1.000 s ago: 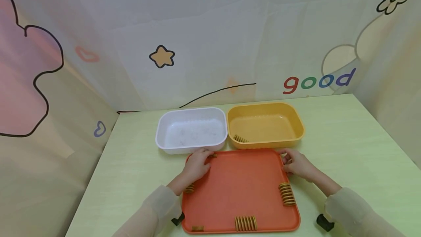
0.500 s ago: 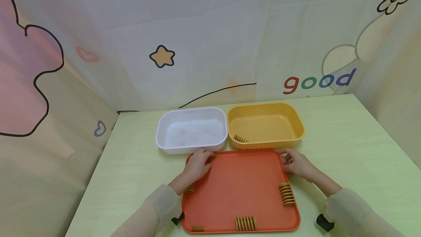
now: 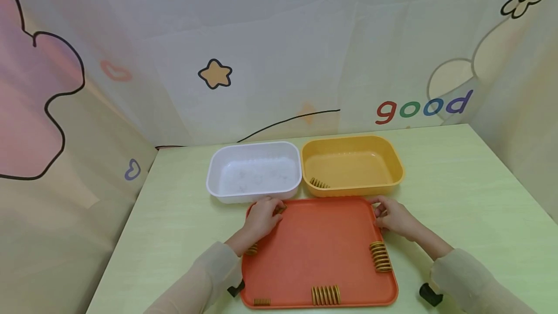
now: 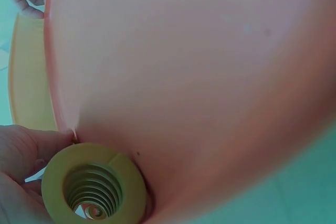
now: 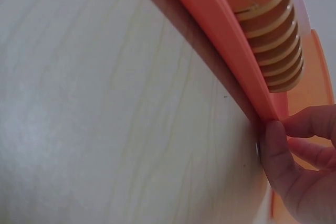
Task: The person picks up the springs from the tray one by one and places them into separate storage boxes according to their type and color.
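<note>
An orange-red tray [image 3: 327, 251] lies on the table with several yellow coil springs along its edges. My left hand [image 3: 263, 217] holds the tray at its far left corner; a small spring [image 3: 281, 209] lies tilted by its fingers. In the left wrist view a larger coil spring [image 4: 131, 182] stands end-on beside that hand and hides part of its grip. My right hand [image 3: 394, 217] pinches the far right rim between thumb and finger, clearer in the right wrist view. Near it a thick coil spring [image 3: 380, 257] lies along the right rim.
Behind the tray, a white basin [image 3: 254, 196] and a yellow basin [image 3: 353, 191] stand side by side. A small spring [image 3: 319, 183] lies in the yellow one. More springs lie at the near rim, a thick spring [image 3: 325, 295] and a thin spring [image 3: 262, 301].
The small spring by my left fingers has turned from lying flat along the rim to a slant. Both hands and the tray stay in about the same place.
</note>
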Demonstrator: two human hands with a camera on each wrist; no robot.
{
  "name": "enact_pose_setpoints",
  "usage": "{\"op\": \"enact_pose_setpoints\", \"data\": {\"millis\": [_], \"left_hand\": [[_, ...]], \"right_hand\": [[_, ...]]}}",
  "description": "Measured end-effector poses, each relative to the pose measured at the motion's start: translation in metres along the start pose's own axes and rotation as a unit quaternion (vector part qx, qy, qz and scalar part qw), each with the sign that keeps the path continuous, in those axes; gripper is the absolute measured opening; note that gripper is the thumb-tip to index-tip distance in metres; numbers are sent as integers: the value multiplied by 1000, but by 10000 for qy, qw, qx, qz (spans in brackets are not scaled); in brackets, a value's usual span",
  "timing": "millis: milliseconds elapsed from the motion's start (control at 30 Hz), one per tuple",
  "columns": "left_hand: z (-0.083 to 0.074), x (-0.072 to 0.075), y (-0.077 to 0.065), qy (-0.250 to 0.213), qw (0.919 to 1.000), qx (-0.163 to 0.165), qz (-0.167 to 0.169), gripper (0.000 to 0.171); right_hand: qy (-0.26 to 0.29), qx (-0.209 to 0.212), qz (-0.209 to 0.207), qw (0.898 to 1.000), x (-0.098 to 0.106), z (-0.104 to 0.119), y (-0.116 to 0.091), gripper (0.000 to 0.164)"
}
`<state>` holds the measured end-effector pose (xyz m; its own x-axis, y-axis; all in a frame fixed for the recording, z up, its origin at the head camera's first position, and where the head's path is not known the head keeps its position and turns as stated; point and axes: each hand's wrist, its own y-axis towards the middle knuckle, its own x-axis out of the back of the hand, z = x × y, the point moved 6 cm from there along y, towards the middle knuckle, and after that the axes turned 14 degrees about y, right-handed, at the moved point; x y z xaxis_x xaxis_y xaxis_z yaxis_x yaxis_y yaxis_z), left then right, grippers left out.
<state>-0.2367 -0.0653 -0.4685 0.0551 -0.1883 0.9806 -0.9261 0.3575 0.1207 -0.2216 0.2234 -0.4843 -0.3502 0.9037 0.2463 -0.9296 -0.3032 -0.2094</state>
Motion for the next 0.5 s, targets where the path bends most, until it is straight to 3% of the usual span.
{"op": "enact_pose_setpoints", "data": {"millis": [200, 500], "left_hand": [[-1, 2, 0, 90, 9997, -123, -212, 9], [-2, 1, 0, 15, 9998, -138, -166, 6]], "right_hand": [[13, 2, 6, 10000, -1, 1, -1, 49], [2, 29, -11, 10000, 0, 1, -1, 49]]}}
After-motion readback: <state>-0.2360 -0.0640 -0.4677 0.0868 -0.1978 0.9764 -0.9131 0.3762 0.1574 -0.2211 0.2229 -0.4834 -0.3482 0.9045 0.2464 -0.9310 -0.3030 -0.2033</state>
